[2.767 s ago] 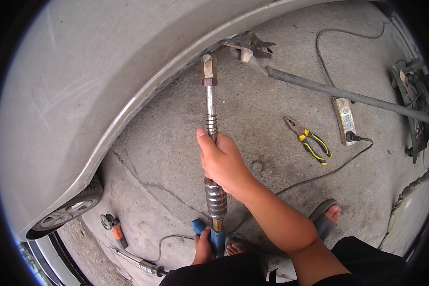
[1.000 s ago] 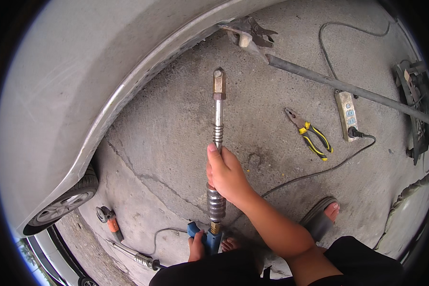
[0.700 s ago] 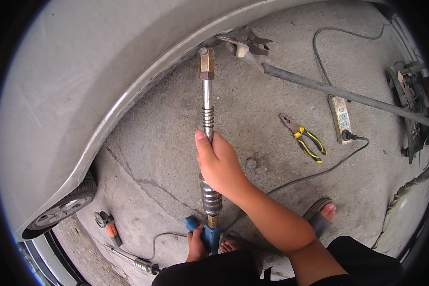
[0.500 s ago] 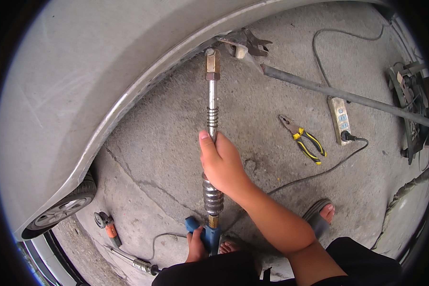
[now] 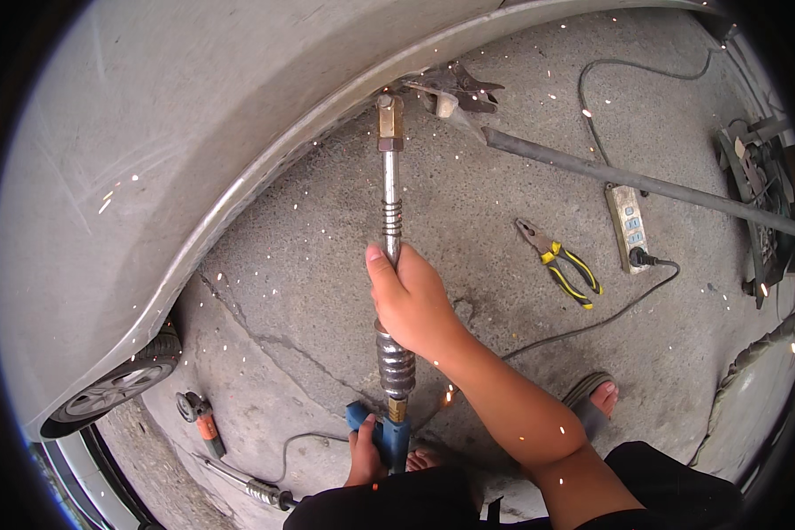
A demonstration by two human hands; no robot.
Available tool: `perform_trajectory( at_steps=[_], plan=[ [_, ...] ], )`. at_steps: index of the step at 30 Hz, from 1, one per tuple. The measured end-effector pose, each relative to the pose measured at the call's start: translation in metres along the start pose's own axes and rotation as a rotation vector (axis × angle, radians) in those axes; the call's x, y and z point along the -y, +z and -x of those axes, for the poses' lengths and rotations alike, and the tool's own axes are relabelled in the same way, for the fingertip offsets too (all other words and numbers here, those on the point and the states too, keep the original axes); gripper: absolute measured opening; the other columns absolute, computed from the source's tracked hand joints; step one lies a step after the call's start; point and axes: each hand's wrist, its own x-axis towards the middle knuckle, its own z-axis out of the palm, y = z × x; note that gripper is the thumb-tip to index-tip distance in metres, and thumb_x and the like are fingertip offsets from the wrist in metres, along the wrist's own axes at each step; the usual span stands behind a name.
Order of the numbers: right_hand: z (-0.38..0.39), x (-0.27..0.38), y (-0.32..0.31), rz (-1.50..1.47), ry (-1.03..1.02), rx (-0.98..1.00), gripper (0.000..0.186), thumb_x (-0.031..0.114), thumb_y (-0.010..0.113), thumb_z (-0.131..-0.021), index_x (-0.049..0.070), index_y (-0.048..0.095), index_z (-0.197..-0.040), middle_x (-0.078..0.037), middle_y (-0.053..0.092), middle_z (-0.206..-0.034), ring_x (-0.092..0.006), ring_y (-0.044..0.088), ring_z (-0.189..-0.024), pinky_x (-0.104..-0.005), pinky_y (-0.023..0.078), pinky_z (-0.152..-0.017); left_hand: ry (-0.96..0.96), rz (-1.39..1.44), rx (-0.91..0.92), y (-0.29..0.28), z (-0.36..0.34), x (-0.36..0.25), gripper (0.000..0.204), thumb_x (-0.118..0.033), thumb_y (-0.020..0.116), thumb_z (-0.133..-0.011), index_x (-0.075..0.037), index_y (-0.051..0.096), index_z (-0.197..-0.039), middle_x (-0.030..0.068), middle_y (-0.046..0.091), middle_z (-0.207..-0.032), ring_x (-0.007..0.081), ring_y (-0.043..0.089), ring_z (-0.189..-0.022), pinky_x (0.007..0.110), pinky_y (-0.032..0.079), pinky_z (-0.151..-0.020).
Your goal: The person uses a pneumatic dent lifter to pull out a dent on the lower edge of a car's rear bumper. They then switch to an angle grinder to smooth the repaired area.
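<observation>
- While bright sparks (image 5: 450, 397) fleck the view, a pale car (image 5: 150, 132) fills the left, an orange grinder (image 5: 206, 427) near its wheel (image 5: 119, 394).
- Left hand (image 5: 363, 455): fingers curled around the blue handle (image 5: 397, 442) of a metal rod tool (image 5: 391, 181).
- Right hand (image 5: 415, 305): wrapped round the shaft above the ribbed section (image 5: 396, 364); the tool's tip meets the car's lower edge, contact unclear.
- Yellow-and-black pliers (image 5: 560, 262) lie on concrete.
- Farther right, a power strip (image 5: 626, 228).

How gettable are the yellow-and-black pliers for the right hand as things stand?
Probably yes, if it lets go first: the right hand is wrapped around the metal tool. The pliers lie uncovered on the concrete floor to its right.
</observation>
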Motion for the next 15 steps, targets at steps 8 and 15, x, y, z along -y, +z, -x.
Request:
perform_trajectory(
  at_steps=[8, 15],
  plan=[
    [0.011, -0.005, -0.004, -0.146, 0.185, 0.265, 0.023, 0.019, 0.068, -0.092, 0.005, 0.055, -0.081, -0.006, 0.06, -0.063, -0.0143, 0.06, -0.053, -0.0316, 0.049, -0.05, -0.025, -0.033, -0.027, 0.008, -0.001, -0.001, 0.048, -0.046, 0.056, -0.094, -0.001, 0.061, -0.112, 0.0129, 0.069, -0.097, 0.0248, 0.066, -0.085, 0.037, 0.053, -0.077],
    [0.0, 0.011, -0.005, -0.172, 0.102, 0.127, 0.022, 0.017, 0.068, -0.089, 0.005, 0.052, -0.08, -0.004, 0.059, -0.059, -0.0124, 0.059, -0.05, -0.029, 0.046, -0.048, -0.033, -0.043, 0.01, 0.007, 0.005, -0.006, 0.053, -0.04, 0.066, -0.09, 0.004, 0.047, -0.112, 0.0153, 0.056, -0.099, 0.0243, 0.062, -0.084, 0.04, 0.055, -0.074]
  ],
)
